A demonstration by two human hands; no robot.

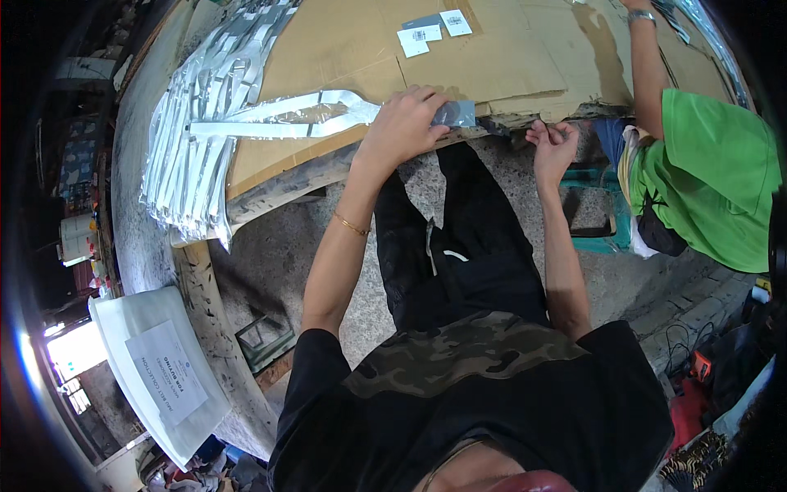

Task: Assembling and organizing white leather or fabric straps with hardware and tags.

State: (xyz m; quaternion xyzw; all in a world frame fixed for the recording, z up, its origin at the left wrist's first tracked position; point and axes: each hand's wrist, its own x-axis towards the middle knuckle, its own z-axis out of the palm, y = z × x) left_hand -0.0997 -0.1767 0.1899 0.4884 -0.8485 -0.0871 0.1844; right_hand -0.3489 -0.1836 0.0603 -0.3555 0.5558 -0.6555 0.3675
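Observation:
A long white belt [287,125] in a clear plastic sleeve lies folded double across the cardboard. Its right end passes under my left hand [403,127], which is closed over it from above. A grey card [456,114] sticks out past the thumb at the table's edge. Off that edge, to the right, I hold my right hand [553,152] with thumb and fingers bent together. Whatever they pinch, if anything, is too small to make out. A pile of similar wrapped belts [197,139] covers the table's left end.
White tags [414,41] lie on the cardboard [336,49] farther back. At the right, a person in a green shirt [705,180] has one arm on the table. A white bin [168,369] with a paper sheet stands at the lower left. A green crate [594,244] sits below.

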